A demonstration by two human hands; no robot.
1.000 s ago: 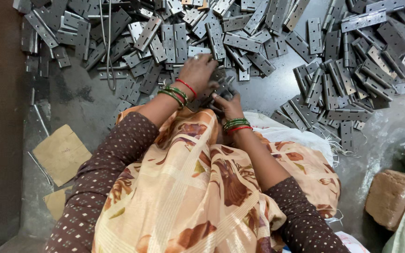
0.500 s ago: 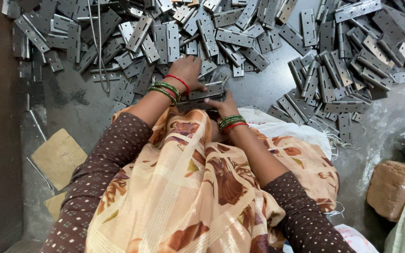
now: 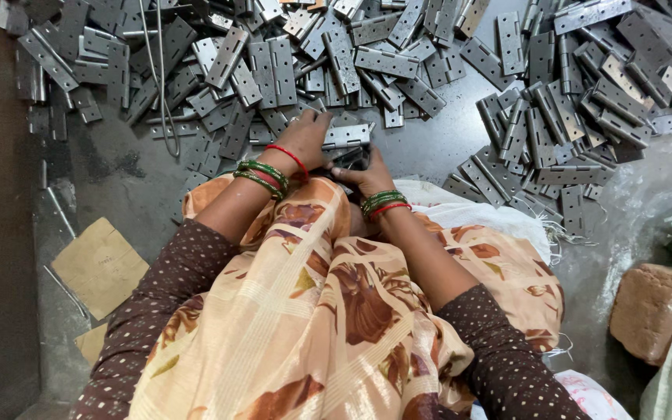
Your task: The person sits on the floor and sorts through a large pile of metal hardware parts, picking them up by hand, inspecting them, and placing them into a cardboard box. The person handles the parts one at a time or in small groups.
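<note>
Steel hinge (image 3: 345, 137) held flat between both hands, just above the knees; left hand (image 3: 305, 140) clamped over its left end, right hand (image 3: 363, 175) pinching from below. Looks like mid-handling of one piece. Beyond the grip, loose hinge heap (image 3: 398, 54); right of it stacked hinges (image 3: 538, 148); far left, cardboard scrap (image 3: 103, 264); far right, brown block (image 3: 651, 311)

The right hand (image 3: 363, 175) hides the hinge (image 3: 349, 137) end; the hinge pile (image 3: 398, 47) runs off at 12 o'clock.
</note>
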